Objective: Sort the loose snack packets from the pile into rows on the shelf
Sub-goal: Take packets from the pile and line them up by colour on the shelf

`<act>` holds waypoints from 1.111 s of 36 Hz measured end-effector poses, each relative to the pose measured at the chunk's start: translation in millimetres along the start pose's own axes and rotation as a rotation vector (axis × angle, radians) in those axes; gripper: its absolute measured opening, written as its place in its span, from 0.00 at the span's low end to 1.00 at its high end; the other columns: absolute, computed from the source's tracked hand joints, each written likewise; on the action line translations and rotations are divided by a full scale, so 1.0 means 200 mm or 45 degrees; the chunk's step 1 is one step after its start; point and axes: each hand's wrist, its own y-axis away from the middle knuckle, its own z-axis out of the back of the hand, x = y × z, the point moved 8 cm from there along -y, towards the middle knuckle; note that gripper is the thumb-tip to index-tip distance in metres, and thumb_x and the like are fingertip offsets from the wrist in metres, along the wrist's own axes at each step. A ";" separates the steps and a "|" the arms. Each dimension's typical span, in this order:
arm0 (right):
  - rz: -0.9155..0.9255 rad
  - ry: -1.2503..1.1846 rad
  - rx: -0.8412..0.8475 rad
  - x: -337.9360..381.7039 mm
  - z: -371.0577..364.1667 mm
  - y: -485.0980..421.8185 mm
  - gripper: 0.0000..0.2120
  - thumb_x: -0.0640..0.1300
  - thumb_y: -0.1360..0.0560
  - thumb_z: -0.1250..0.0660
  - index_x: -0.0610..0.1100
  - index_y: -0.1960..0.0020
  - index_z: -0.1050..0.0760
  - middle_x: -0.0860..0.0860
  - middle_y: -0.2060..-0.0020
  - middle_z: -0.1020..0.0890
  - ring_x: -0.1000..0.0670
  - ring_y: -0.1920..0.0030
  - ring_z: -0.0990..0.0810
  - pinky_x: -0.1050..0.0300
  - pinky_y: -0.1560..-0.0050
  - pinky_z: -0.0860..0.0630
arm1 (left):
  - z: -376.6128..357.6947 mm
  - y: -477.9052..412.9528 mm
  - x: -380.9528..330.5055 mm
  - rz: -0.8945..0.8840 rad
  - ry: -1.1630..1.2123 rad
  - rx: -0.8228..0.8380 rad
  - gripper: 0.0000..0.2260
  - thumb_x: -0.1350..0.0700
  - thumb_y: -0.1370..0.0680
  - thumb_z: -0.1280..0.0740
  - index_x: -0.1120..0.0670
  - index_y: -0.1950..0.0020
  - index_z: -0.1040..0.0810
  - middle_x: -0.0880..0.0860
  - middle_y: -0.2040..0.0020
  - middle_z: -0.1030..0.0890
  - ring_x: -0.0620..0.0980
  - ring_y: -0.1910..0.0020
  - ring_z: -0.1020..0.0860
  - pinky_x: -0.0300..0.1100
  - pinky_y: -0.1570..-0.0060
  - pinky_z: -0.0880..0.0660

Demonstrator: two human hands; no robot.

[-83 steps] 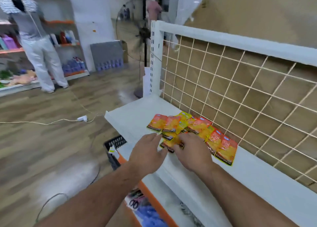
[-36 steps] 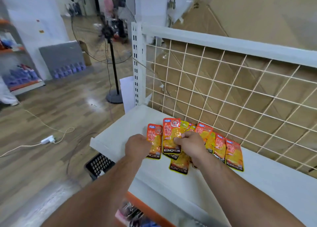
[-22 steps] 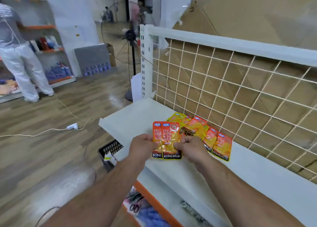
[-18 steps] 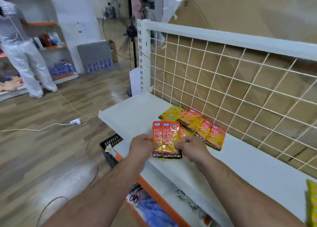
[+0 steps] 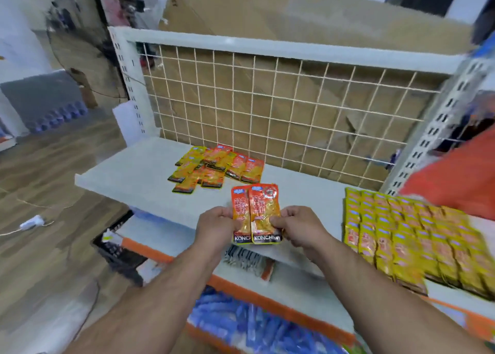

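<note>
Two orange snack packets [image 5: 256, 212] marked KONCHEW are held upright and side by side above the front edge of the white shelf [image 5: 128, 174]. My left hand [image 5: 215, 223] pinches their left edge and my right hand [image 5: 297, 226] pinches the right edge. A loose pile of orange and yellow packets [image 5: 217, 167] lies further back on the shelf, near the wire grid. On the right part of the shelf, neat rows of yellow packets [image 5: 401, 233] lie overlapping one another.
A white wire grid [image 5: 281, 112] backed by cardboard closes the shelf's rear. A lower shelf with an orange edge [image 5: 267, 297] holds blue packets [image 5: 249, 324]. A black crate [image 5: 117, 252] and a white power strip [image 5: 30, 223] lie on the wooden floor at left, near a standing fan [image 5: 88, 67].
Both hands lifted two packets out of the pile and drew them toward the shelf's front. The view swung right, bringing the rows of yellow packets into sight.
</note>
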 end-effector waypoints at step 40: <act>-0.215 -0.148 -0.579 -1.25 2.07 1.52 0.20 0.39 0.23 0.31 0.45 0.69 0.36 0.43 0.70 0.28 0.52 0.76 0.36 0.64 0.78 0.41 | -2.09 1.49 0.24 -0.126 -0.246 0.606 0.11 0.68 0.31 0.27 0.56 0.68 0.25 0.50 0.69 0.24 0.48 0.68 0.27 0.38 0.68 0.34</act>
